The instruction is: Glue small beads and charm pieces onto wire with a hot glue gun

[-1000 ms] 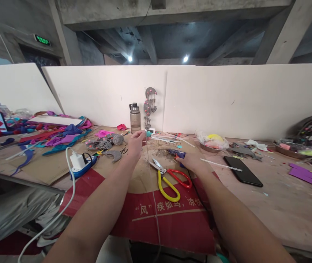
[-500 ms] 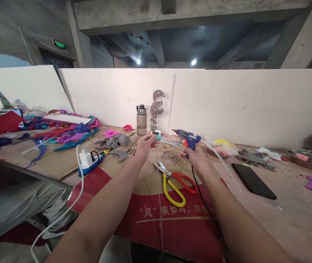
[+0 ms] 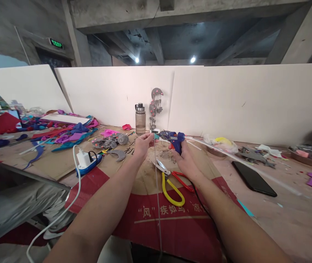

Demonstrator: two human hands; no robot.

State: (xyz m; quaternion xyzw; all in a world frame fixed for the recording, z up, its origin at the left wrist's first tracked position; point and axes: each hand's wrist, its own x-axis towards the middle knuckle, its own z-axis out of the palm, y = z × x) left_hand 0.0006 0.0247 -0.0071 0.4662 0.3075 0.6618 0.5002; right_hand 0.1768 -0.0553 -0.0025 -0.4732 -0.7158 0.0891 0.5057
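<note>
Left hand [image 3: 142, 144] pinches teal piece [image 3: 156, 136], centre, grey cord [image 3: 157, 182] below | right hand [image 3: 184, 160] grips glue gun [image 3: 177, 138], nozzle beside piece | progress: nozzle aligned, glue on piece cannot be told | scissors [image 3: 173, 193] lie nearer

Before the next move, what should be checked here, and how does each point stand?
1. Glue gun gripped in the right hand: ok.
2. Teal piece pinched in the left hand: ok.
3. Clear glue stick seated in the gun's rear: ok.
4. Nozzle touching the teal piece: cannot tell; the two overlap in this view.
5. Gun hot enough: cannot tell.
6. Scissors closed: not ok; blades spread, lying just below the hands.
</note>
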